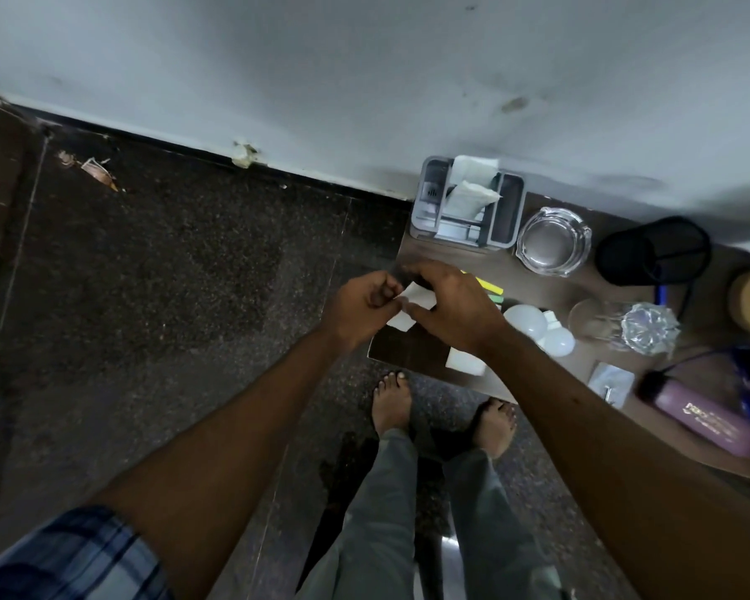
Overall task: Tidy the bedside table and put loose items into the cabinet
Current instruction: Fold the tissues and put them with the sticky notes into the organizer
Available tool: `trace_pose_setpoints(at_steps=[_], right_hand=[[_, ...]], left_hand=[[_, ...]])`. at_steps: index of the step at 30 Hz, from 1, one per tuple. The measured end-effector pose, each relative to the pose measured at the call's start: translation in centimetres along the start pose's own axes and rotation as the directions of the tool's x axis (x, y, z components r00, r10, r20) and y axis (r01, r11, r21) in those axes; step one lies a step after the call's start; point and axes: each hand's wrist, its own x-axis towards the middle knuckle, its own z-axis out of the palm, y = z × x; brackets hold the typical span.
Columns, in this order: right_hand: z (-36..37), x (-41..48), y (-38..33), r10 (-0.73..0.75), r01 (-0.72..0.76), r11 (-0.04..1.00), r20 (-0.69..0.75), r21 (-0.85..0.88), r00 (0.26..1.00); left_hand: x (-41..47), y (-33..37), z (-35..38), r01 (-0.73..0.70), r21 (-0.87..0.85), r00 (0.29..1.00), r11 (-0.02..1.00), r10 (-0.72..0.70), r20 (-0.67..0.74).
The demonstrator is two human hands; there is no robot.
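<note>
Head view, one frame.

1. Both hands meet over the 9 o'clock end of the bedside table (407, 350). The left hand (364, 309) has its fingers curled, thumb and forefinger nipping one edge of the white paper slips (417, 295). The right hand (455, 309) arches over them, its thumb and fingertips closed on the opposite side.
2. My reading of the step: gathering loose slips into one stack. I would square the edges, then pass the stack to one hand, freeing the other for the spare slip (464, 362) at 5 o'clock of the right hand.
3. The bulbs (524, 320) lie at 3 o'clock. They are round and would likely roll if nudged.
4. The organizer (425, 210) is at 12 o'clock and the ashtray (553, 242) at 2 o'clock, both apart from the hands.
5. Hidden: the cabinet is not in frame. The right hand covers much of the slips, so I cannot count them. The sticky notes (490, 288) are partly covered. The table's 3 o'clock end is blurred and cut off.
</note>
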Motion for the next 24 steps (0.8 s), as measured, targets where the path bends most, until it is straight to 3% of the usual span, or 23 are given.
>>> trace_pose_setpoints(at_steps=[4,10,13,18,24], right_hand=[[-2.2,-0.8,0.5,0.086,-0.085,0.996,-0.019,0.039,0.996],[-5.8,-1.8,1.4,0.268,-0.236,0.946,-0.127,0.224,0.955],[-8.0,-2.2,2.5,0.425,-0.318,0.840,-0.170,0.440,0.889],[-10.8,-2.8,3.7,0.579,-0.286,0.725,-0.328,0.627,0.747],[-12.7,-1.8,4.2,0.657,-0.311,0.723,-0.475,0.617,0.585]], left_hand=[[0.5,1.7,0.5,-0.058,-0.090,0.998,0.994,0.061,0.022],[1.1,3.6,2.1,0.036,-0.217,0.999,0.975,-0.031,0.028],[1.0,4.2,2.9,0.057,-0.248,0.998,0.967,-0.063,-0.017],[1.1,4.6,3.7,0.097,-0.345,0.981,0.934,-0.147,-0.123],[0.4,4.0,4.5,0.198,-0.339,0.964,0.920,-0.246,-0.104]])
